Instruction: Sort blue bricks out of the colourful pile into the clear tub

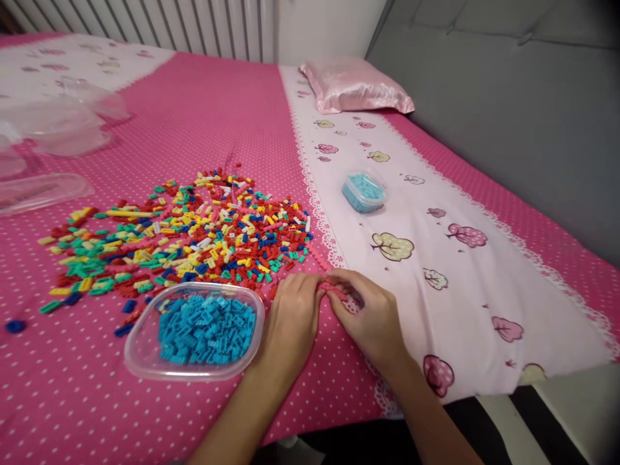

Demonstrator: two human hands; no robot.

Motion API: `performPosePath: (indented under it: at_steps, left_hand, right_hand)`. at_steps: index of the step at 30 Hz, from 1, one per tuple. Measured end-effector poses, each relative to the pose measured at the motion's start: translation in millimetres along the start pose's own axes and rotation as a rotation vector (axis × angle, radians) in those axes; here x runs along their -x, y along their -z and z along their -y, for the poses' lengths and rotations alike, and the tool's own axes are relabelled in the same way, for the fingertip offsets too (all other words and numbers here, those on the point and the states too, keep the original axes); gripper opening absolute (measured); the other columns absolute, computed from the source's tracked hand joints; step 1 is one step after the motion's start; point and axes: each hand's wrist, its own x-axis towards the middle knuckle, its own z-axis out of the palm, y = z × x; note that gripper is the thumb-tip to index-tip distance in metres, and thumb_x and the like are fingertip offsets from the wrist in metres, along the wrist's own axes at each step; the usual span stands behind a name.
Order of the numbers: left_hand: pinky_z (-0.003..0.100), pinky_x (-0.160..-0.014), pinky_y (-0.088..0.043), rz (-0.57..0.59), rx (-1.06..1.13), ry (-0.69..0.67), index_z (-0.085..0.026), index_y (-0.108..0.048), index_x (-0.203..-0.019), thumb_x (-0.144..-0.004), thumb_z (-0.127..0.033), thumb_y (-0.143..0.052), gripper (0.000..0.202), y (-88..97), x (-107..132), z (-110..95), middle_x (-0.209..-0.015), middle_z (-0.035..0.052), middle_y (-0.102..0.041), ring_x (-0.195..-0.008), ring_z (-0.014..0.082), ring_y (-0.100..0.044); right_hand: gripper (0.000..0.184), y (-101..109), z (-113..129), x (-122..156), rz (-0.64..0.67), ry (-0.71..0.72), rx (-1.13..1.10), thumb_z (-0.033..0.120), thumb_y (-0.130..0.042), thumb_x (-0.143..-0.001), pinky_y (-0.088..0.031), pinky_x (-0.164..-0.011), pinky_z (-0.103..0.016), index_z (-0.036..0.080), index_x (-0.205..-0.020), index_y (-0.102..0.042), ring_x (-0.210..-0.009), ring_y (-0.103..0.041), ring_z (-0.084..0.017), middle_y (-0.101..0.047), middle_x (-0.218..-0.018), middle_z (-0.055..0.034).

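Close together near the bed's front edge, both of my hands work on pink toy bricks [336, 289]. My left hand [296, 310] is closed, its fingertips pinching at the left end of the bricks. Thumb and fingers of my right hand [371, 313] pinch the same bricks from the right. My fingers partly hide how the bricks join. A big loose pile of mixed coloured toy bricks [208, 242] spreads beyond my left hand. Beside my left wrist stands a clear plastic tub [143, 352] holding many blue bricks [206, 329].
A small clear box of light blue bricks [363, 192] stands on the white printed strip. Clear plastic containers and lids [62, 132] lie at the far left. A pink pillow [358, 87] rests at the back, beside a grey padded headboard [508, 110].
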Motion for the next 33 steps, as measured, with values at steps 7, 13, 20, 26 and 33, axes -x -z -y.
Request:
performPosePath:
  at_steps: [7,13,20,26,33]
  left_hand:
    - [0.035,-0.081,-0.053,-0.007,0.133,0.048,-0.016,-0.068,-0.103,-0.094,-0.01,-0.058,0.014,4.3,-3,-1,-0.098,0.0065,-0.074,-0.09,0.0226,-0.068]
    - [0.034,-0.082,-0.052,0.005,0.188,0.098,-0.016,-0.07,-0.102,-0.093,-0.011,-0.061,0.014,6.3,-3,-2,-0.098,0.0057,-0.075,-0.09,0.0221,-0.068]
    - [0.034,-0.081,-0.052,0.028,0.181,0.082,-0.015,-0.07,-0.101,-0.093,-0.012,-0.061,0.012,6.2,-4,-2,-0.096,0.0061,-0.074,-0.09,0.0227,-0.068]
    - [0.034,-0.083,-0.054,-0.045,0.175,0.094,-0.017,-0.071,-0.103,-0.092,-0.01,-0.062,0.016,5.6,-2,-2,-0.099,0.0056,-0.076,-0.091,0.0218,-0.07]
    - [0.032,-0.084,-0.054,-0.119,0.171,0.064,-0.015,-0.07,-0.104,-0.092,-0.009,-0.061,0.016,6.7,1,-2,-0.099,0.0058,-0.076,-0.091,0.0201,-0.07]
  right_hand:
    - [0.026,-7,4,3,-0.092,-0.019,0.059,0.011,-0.059,-0.084,-0.06,-0.079,-0.036,0.021,-0.107,-0.068,-0.083,-0.073,-0.021,-0.077,-0.095,-0.005]
    - [0.029,-7,2,2,-0.106,-0.064,0.01,0.012,-0.059,-0.086,-0.06,-0.08,-0.034,0.022,-0.112,-0.065,-0.081,-0.074,-0.02,-0.077,-0.093,-0.0041]
    - [0.032,-6,3,1,-0.061,-0.071,-0.024,0.012,-0.058,-0.087,-0.06,-0.078,-0.033,0.021,-0.117,-0.062,-0.081,-0.072,-0.019,-0.075,-0.092,-0.0047]
    - [0.033,-8,4,2,-0.093,-0.045,0.026,0.014,-0.057,-0.088,-0.061,-0.08,-0.035,0.023,-0.119,-0.061,-0.083,-0.073,-0.02,-0.076,-0.095,-0.0043]
    - [0.036,-11,14,7,-0.158,0.025,0.115,0.012,-0.058,-0.087,-0.062,-0.081,-0.035,0.024,-0.121,-0.061,-0.083,-0.074,-0.02,-0.077,-0.097,-0.0041]
